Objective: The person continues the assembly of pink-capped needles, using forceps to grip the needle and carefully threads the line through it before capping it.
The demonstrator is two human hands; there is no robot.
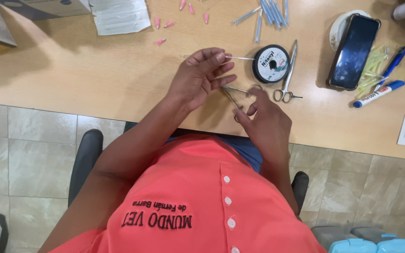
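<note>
Head view, looking down: both hands are worked close together over the front edge of the wooden counter (71, 75).

Step in hand, as judged: a thin pale tube (240, 58) is being set up against a metal clamp, apparently for threading line from the black spool (271, 63). No join can be confirmed at this size.

Left hand (198, 79): thumb and forefinger are pinched closed on the near end of the thin pale tube, other fingers fanned loose. The tube is held just above the counter, long axis near horizontal across the frame, free end pointed toward the spool and touching or just short of it; which cannot be told.

Right hand (263, 119): fingers are curled around the ring handles of the small metal clamp (235, 96). The grip is closed on it, though the fingers are partly hidden. The clamp's long axis is angled, tip pointed up-left toward the left palm, handles toward the person's body. Whether its jaws are closed cannot be told.

Next move, as judged: fine alignment is called for, with the clamp tip brought to the tube end and the tube kept level and steady.

Nearby: a second pair of forceps (288, 70) lies just right of the spool, well apart from a phone (354, 51). Blue tubes (268, 11) and pink caps (165, 23) are scattered at the far side.
</note>
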